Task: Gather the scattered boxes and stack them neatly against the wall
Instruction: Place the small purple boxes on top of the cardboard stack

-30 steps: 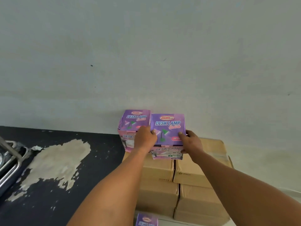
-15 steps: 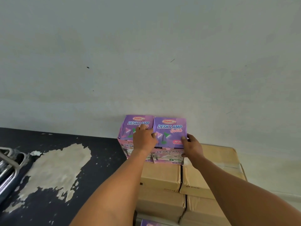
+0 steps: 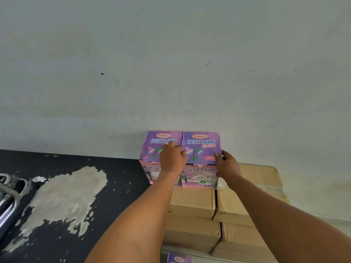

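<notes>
Two purple "DESK LAMP" boxes stand side by side on top of a stack of brown cartons (image 3: 191,201), backs against the pale wall (image 3: 171,63). The right purple box (image 3: 202,149) is held between my hands: my left hand (image 3: 171,158) presses its left side, lying across the seam with the left purple box (image 3: 152,147), and my right hand (image 3: 227,163) grips its right lower corner. The box rests flush beside its neighbour. A third purple box (image 3: 178,258) peeks in at the bottom edge, below the cartons.
The brown cartons are stacked two high and two wide, with the right-hand cartons (image 3: 254,188) extending further right. A dark floor (image 3: 117,186) with a large pale patch (image 3: 62,198) lies to the left. Chrome tubing (image 3: 7,204) sits at the left edge.
The right purple box has been pushed back and down until it sits against the wall, level with the left box. Both hands followed it forward.
</notes>
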